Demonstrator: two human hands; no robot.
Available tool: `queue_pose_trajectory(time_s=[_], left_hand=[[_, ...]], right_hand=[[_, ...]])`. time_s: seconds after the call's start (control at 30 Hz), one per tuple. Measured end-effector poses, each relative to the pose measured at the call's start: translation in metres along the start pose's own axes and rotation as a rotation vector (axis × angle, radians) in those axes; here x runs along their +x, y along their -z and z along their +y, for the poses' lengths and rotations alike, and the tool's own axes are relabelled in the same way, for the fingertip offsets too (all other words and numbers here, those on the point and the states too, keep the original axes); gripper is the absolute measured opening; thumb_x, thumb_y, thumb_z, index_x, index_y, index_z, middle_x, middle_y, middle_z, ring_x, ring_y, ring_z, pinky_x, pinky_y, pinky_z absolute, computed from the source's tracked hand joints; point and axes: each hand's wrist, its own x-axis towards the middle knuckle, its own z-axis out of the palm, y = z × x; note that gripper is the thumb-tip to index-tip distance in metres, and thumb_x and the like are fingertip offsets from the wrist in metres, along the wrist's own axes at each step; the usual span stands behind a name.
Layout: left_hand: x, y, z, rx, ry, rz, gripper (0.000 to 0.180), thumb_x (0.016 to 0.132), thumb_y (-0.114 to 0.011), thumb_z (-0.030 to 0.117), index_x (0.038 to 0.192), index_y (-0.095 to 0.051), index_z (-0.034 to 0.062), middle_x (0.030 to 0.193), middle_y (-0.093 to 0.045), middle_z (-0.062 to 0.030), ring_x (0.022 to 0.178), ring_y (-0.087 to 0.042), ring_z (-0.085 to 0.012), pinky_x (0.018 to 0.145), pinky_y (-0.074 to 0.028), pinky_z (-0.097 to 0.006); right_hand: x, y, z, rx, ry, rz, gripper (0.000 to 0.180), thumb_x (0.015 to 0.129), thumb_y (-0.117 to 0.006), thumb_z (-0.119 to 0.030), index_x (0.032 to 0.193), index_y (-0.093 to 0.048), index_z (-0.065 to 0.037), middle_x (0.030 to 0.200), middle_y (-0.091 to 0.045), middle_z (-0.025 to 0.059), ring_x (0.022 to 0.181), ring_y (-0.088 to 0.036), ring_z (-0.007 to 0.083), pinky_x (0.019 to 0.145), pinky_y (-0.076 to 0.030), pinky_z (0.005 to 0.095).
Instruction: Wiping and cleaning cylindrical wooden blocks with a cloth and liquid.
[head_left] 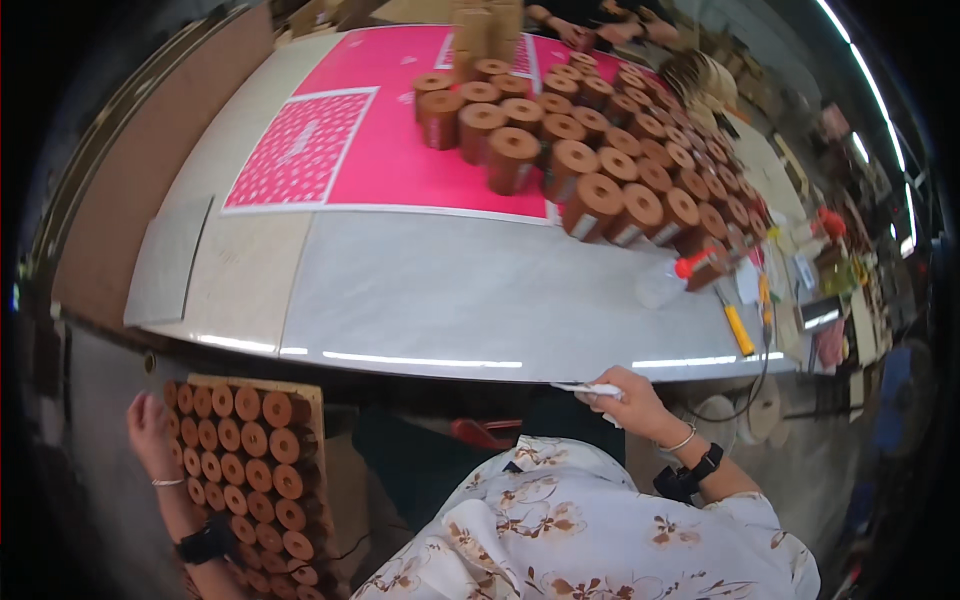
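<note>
My left hand (150,435) reaches down at the lower left and rests against the left edge of a stack of brown cylinders (245,470) packed side by side in an open cardboard box. It wears a thin bracelet and a dark watch, and its fingers look spread with nothing in them. My right hand (630,400) is just below the table's front edge and is closed on a small white strip (590,388). Many more brown cylinders (600,150) stand upright on the table, on and beside a pink printed sheet (370,140).
A clear bottle with a red cap (672,278) lies on the grey table (450,300). A yellow-handled tool (738,328), cables and small items crowd the table's right end. Another person's hands (590,30) work at the far side. A grey board (165,265) lies at the left.
</note>
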Motion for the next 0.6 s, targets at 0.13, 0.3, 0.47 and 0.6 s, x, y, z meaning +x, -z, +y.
queue_pose_trajectory(time_s=[0.13,0.3,0.47,0.6], left_hand=[[-0.110,-0.220,0.133,0.040,-0.128,-0.546,0.034,0.090,-0.061,0.015,0.121,-0.056,0.0024,0.114,-0.060,-0.0060,0.101,-0.059,-0.0139,0.083,-0.048,-0.028],[-0.238,-0.407,0.184,0.007,-0.340,-1.170,0.045,0.083,-0.069,0.008,0.124,-0.051,0.0012,0.119,-0.056,-0.0079,0.103,-0.057,-0.0159,0.086,-0.049,-0.029],[-0.328,-0.521,0.189,0.134,-0.505,-1.336,0.071,0.078,-0.078,0.024,0.135,-0.041,0.0025,0.130,-0.049,-0.0135,0.115,-0.053,-0.0244,0.091,-0.047,-0.036],[-0.359,-0.573,0.181,0.188,-0.586,-1.323,0.087,0.073,-0.082,0.030,0.139,-0.035,0.0022,0.133,-0.046,-0.0155,0.118,-0.051,-0.0270,0.094,-0.046,-0.039]], right_hand=[[-0.018,0.030,0.029,0.377,0.012,0.215,0.008,0.087,-0.061,-0.006,0.093,-0.063,0.000,0.081,-0.066,0.0040,0.073,-0.061,0.0083,0.063,-0.049,0.0239],[-0.031,0.060,0.074,1.085,-0.054,0.381,0.021,0.093,-0.054,-0.012,0.107,-0.061,0.001,0.101,-0.064,0.0055,0.090,-0.061,0.0093,0.076,-0.048,0.0219],[-0.038,0.090,0.090,1.435,0.009,0.393,0.038,0.095,-0.048,-0.011,0.129,-0.051,0.005,0.112,-0.062,0.0089,0.099,-0.061,0.0136,0.085,-0.050,0.0270],[-0.037,0.102,0.115,1.611,0.031,0.348,0.041,0.095,-0.047,-0.011,0.133,-0.047,0.004,0.116,-0.061,0.0097,0.103,-0.061,0.0150,0.086,-0.050,0.0274]])
